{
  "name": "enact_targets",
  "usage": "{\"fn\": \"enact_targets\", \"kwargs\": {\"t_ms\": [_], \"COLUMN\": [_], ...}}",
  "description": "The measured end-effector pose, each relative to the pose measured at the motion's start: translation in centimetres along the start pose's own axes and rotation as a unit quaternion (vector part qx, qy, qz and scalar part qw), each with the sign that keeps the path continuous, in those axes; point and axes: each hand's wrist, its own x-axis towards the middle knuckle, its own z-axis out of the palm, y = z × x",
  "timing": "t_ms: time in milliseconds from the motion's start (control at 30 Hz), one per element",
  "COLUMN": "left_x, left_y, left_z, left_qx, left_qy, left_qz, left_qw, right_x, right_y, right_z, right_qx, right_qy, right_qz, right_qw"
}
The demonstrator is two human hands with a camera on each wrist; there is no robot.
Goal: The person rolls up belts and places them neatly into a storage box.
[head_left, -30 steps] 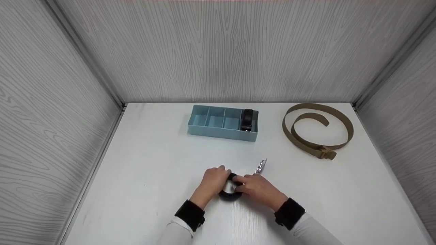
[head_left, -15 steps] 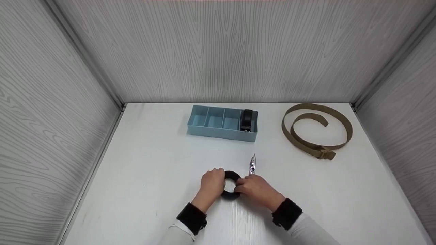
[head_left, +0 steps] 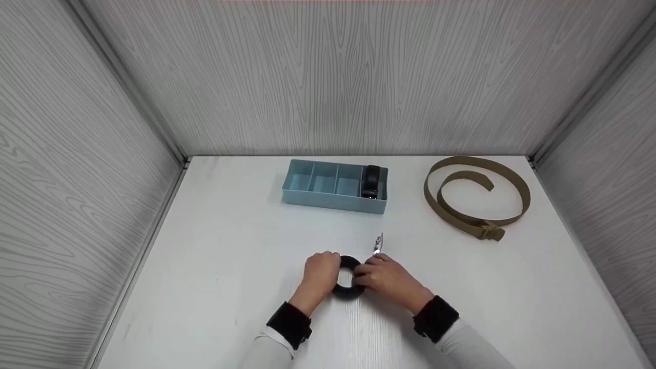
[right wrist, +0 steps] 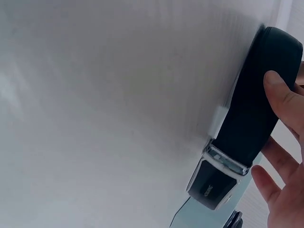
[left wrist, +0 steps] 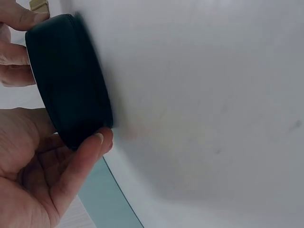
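Note:
A black belt point(head_left: 348, 293), coiled into a ring, stands on its edge on the white table between both hands. My left hand point(head_left: 320, 275) grips the coil's left side; in the left wrist view its thumb and fingers point(left wrist: 78, 168) pinch the smooth outer strap. On the opposite side my right hand point(head_left: 392, 283) holds the coil, its thumb point(right wrist: 280, 95) lying along the outer face in the right wrist view. The silver-edged buckle point(right wrist: 216, 180) sticks out from the coil beyond the right fingers, pointing toward the back of the table.
Behind the hands stands a blue tray point(head_left: 333, 201) split into several compartments. A rolled black belt point(head_left: 371, 179) sits in its rightmost compartment. At the back right a tan webbing belt point(head_left: 525, 197) lies in a loose spiral. Wood-grain panels point(head_left: 328, 92) enclose the table.
The buckle end has swung left, from slanting right to pointing nearly straight back. My left fingers have drawn from the coil's top to its left side. Tray and tan belt stay put.

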Motion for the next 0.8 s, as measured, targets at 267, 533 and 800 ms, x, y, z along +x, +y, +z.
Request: {"fn": "enact_targets", "kwargs": {"t_ms": [267,533,800], "left_x": [0.24,0.07,0.31], "left_y": [-0.22,-0.14,-0.91], "left_z": [0.08,0.31,0.16], "left_qx": [-0.04,-0.08,-0.024], "left_qy": [-0.003,-0.013,0.0], "left_qz": [-0.017,-0.048,0.01], "left_qw": [0.999,0.9956,0.9997], "right_x": [0.68,0.82,0.46], "right_y": [-0.48,-0.74,-0.36], "right_z": [0.32,0.63,0.1], "right_qx": [-0.012,-0.047,-0.008], "right_qy": [0.01,0.029,0.0], "right_qz": [0.0,0.01,0.016], "right_qw": [0.9999,0.9984,0.9998]}}
